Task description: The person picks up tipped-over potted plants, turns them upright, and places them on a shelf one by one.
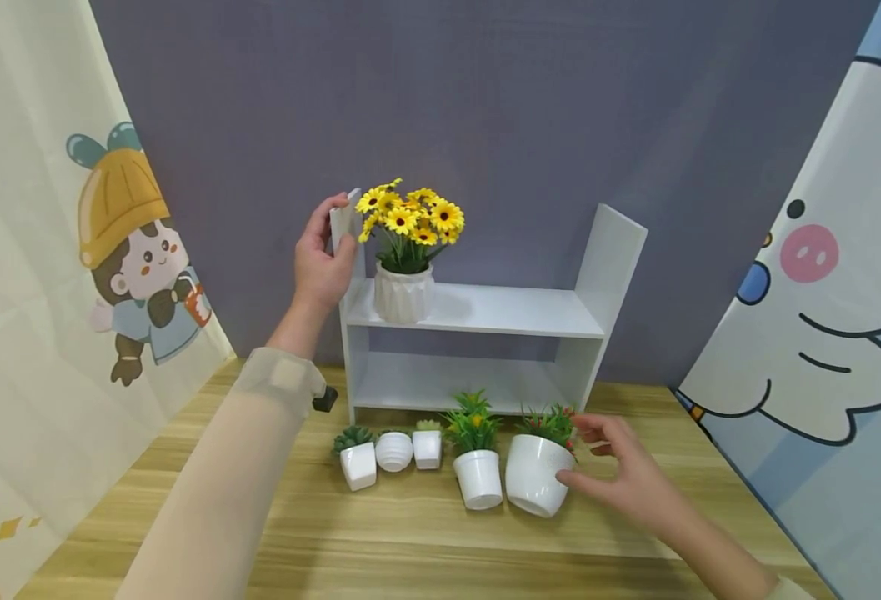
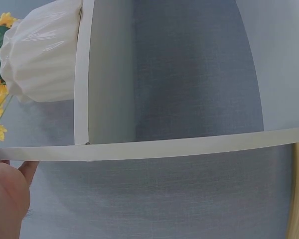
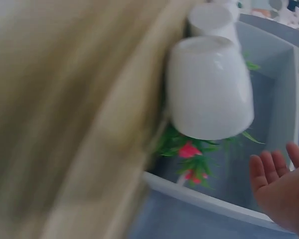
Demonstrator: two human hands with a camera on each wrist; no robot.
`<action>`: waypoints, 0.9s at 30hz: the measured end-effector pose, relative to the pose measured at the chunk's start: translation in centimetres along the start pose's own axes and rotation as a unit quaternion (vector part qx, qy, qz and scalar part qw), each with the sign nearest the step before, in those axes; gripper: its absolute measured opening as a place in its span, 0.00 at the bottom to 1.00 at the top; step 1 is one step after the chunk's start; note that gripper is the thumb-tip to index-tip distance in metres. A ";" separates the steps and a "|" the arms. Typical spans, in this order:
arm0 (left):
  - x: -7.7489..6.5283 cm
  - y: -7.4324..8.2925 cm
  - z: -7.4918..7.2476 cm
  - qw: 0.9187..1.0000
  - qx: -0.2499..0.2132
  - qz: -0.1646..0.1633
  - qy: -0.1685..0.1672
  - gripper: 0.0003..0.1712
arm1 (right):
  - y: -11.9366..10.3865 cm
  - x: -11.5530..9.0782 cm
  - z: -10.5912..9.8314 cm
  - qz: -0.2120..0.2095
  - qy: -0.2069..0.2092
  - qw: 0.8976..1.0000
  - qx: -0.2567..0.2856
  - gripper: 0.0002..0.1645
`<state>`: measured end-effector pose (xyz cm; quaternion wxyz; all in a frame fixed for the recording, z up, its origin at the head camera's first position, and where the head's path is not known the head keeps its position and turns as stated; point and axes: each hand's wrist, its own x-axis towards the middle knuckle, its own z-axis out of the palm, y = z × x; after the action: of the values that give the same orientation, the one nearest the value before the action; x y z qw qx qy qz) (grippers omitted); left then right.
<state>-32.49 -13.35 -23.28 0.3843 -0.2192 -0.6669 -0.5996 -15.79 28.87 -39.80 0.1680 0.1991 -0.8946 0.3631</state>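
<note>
My left hand (image 1: 323, 257) grips the upper end of the left side panel of a white two-tier shelf (image 1: 515, 310), thumb on the inner face. On the upper tier, beside that panel, stands a ribbed white pot (image 1: 404, 293) of yellow flowers (image 1: 413, 218). My right hand (image 1: 623, 471) hovers at the right of a large, rounded white pot (image 1: 538, 475) with green leaves and small red flowers (image 3: 189, 150). Its fingers are spread and loosely bent, and the right wrist view shows them apart from the pot. In the left wrist view, the panel hides part of my left hand (image 2: 9, 194).
Left of the large pot, a smaller white pot (image 1: 478, 482) with a leafy plant lies tilted on the wooden table (image 1: 410, 550). Further left are a square-pot succulent (image 1: 358, 465), a round ribbed pot (image 1: 393, 451) and a small square pot (image 1: 427, 450). A grey backdrop (image 1: 485, 108) hangs behind.
</note>
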 end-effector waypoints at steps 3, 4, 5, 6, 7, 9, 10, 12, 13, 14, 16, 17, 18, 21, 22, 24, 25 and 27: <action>0.1 0.0 0.1 1.000 0.001 -0.001 -0.002 0.27 | 0.6 -1.5 0.3 0.017 0.006 1.000 -0.003 0.46; 0.1 0.1 0.1 1.000 0.002 -0.002 -0.003 0.27 | 0.7 -1.9 0.5 0.024 0.008 1.000 0.002 0.47; 0.1 0.1 0.0 1.000 0.001 -0.004 -0.003 0.27 | 0.8 -2.3 0.7 0.038 0.008 0.999 0.007 0.48; 0.1 0.1 0.0 1.000 -0.001 -0.005 -0.002 0.27 | 0.9 -2.7 0.9 0.056 0.003 0.998 0.014 0.49; 0.1 0.1 0.0 1.000 0.000 -0.006 -0.002 0.27 | 0.9 -3.1 1.1 0.077 -0.004 0.997 0.024 0.49; 0.0 0.2 0.0 1.000 0.000 -0.009 -0.002 0.27 | 0.8 -3.7 1.7 0.127 -0.016 0.991 0.049 0.50; 0.0 0.2 0.0 1.000 0.002 -0.009 -0.001 0.27 | 0.8 -3.9 2.0 0.152 -0.023 0.986 0.062 0.51; -0.1 0.3 0.0 1.000 0.005 -0.009 -0.002 0.27 | 0.6 -4.2 2.7 0.202 -0.036 0.975 0.088 0.52; -0.1 0.4 0.0 1.000 0.007 -0.009 -0.003 0.27 | 0.4 -4.3 3.0 0.225 -0.039 0.968 0.101 0.53; -0.1 0.4 0.0 1.000 0.007 -0.009 -0.003 0.27 | 0.3 -4.4 3.4 0.244 -0.041 0.962 0.111 0.54; -0.2 0.5 0.0 1.000 0.007 -0.008 -0.001 0.27 | 0.0 -4.4 4.0 0.274 -0.044 0.952 0.130 0.57; -0.2 0.5 0.1 1.000 0.005 -0.009 0.000 0.27 | -0.2 -4.4 4.3 0.285 -0.042 0.948 0.135 0.58; -0.2 0.5 0.1 1.000 0.005 -0.011 0.000 0.27 | -0.3 -4.4 4.6 0.294 -0.040 0.945 0.139 0.59; -0.2 0.3 0.0 1.000 0.004 -0.013 -0.002 0.27 | -0.6 -4.2 5.2 0.313 -0.028 0.940 0.135 0.61; -0.2 0.3 0.0 1.000 0.003 -0.012 -0.003 0.27 | -0.7 -4.1 5.3 0.319 -0.023 0.939 0.129 0.62; -0.2 0.2 0.0 1.000 0.003 -0.011 -0.004 0.27 | -0.7 -3.8 5.6 0.330 -0.015 0.935 0.126 0.63; -0.2 0.2 0.0 1.000 0.002 -0.010 -0.004 0.27 | -0.6 -3.6 5.8 0.335 -0.012 0.934 0.124 0.64; -0.1 0.2 -0.1 1.000 0.002 -0.010 -0.003 0.27 | -0.5 -3.3 6.1 0.342 -0.007 0.932 0.123 0.66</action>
<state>-32.27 -13.35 -23.27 0.3767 -0.2135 -0.6718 -0.6010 -13.63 24.95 -45.12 0.0012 -0.0975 -0.8582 0.5039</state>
